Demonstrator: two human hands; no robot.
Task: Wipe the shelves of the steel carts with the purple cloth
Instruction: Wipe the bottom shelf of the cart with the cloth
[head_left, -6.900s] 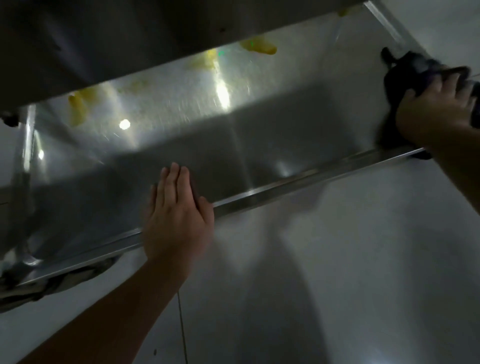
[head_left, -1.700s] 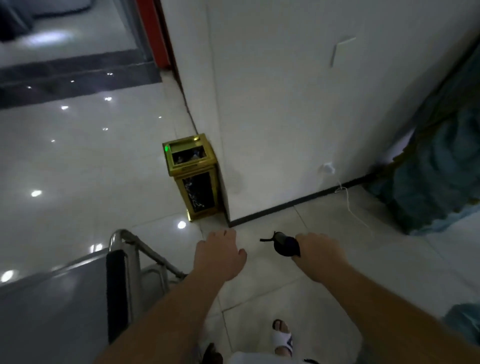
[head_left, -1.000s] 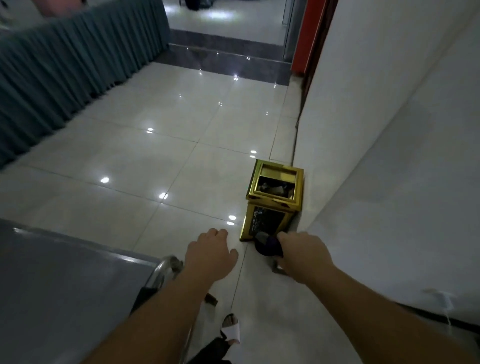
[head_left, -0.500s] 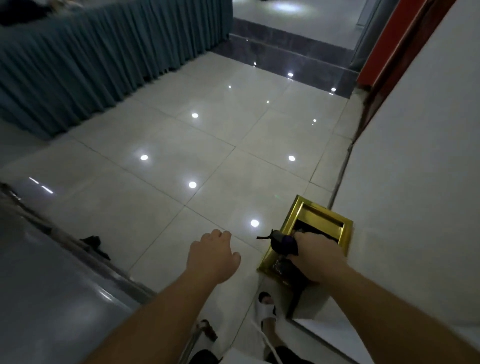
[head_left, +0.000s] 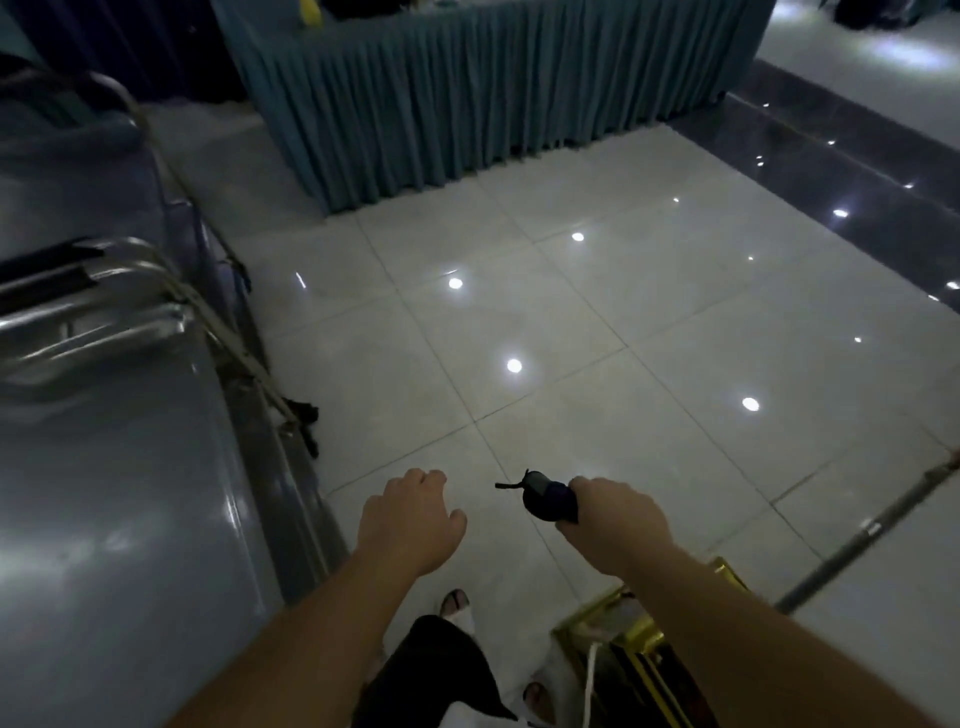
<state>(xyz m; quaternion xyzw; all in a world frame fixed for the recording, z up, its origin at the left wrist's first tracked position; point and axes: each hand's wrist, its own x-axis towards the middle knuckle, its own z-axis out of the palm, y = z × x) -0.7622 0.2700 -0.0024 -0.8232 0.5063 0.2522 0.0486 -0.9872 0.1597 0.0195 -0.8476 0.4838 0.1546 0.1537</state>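
Both hands held out over the tiled floor beside the steel cart.

The right hand (head_left: 613, 522) holds the bunched purple cloth (head_left: 548, 499) in a closed grip, in the air above the floor (head_left: 597, 322). The left hand (head_left: 410, 517) hangs loosely curled, holding nothing. The steel cart (head_left: 119, 467) stands at the left, a gold bin (head_left: 644, 639) below the right forearm.

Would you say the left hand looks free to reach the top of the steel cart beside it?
Probably yes: the left hand holds nothing, and no obstacle shows between it and the cart top alongside.
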